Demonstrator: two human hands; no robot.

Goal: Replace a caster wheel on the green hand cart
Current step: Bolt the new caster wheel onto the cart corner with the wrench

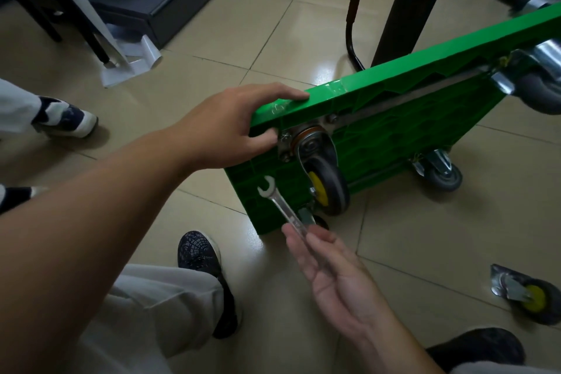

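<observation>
The green hand cart (pixel 403 118) stands on its side edge on the tiled floor, underside toward me. A caster wheel (pixel 326 182) with a yellow hub and black tyre is bolted near the cart's near corner. My left hand (pixel 233 127) grips the cart's upper corner, fingers over the edge and thumb beside the caster's mounting plate. My right hand (pixel 328 270) holds a silver open-end wrench (pixel 280 205) by its handle, its jaw pointing up just left of the caster. A loose yellow-hub caster (pixel 528 294) lies on the floor at the right.
Two grey casters (pixel 443 173) (pixel 543 85) sit on the cart's far side. A black table leg (pixel 409 6) and a curved black tube stand behind the cart. My shoes (pixel 206 270) are below; another person's shoe (pixel 65 117) is at the left. A dark cabinet (pixel 145 0) stands behind.
</observation>
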